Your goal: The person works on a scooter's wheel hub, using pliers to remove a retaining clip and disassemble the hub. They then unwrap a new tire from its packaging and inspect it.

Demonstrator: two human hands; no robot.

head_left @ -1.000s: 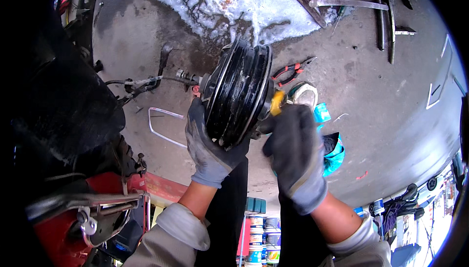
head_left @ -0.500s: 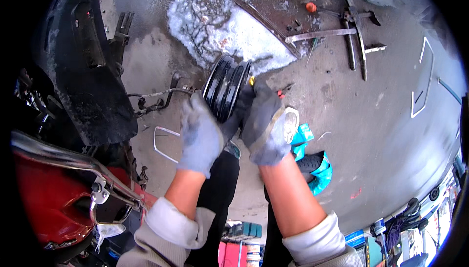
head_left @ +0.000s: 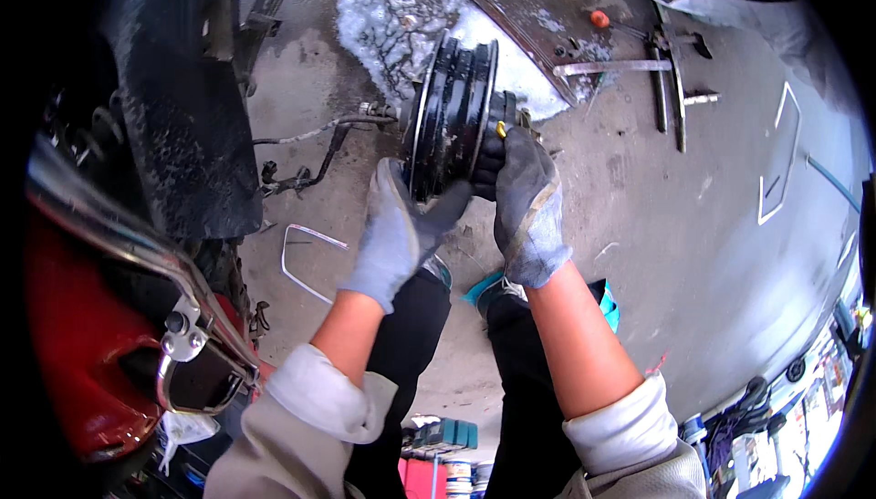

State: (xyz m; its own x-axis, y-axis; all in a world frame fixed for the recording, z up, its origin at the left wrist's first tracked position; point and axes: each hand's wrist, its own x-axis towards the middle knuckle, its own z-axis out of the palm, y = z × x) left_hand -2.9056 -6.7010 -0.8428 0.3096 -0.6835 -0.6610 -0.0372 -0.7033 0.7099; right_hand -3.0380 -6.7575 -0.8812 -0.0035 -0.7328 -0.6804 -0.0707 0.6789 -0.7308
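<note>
At twelve o'clock, beyond the knees [head_left: 424, 303], a black wheel rim [head_left: 453, 107] shows edge-on; the gloved left hand [head_left: 394, 230] has its fingers closed on the rim's six-o'clock edge; the gloved right hand [head_left: 531, 202], at the rim's four o'clock, bends its fingers beside a yellow piece [head_left: 501, 129], whether gripping it I cannot tell; white foam [head_left: 388, 29] lies toward eleven o'clock

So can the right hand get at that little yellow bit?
Probably yes: the right hand is close beside the yellow piece, at the right side of the black wheel rim, and nothing seems to block the way.
</note>
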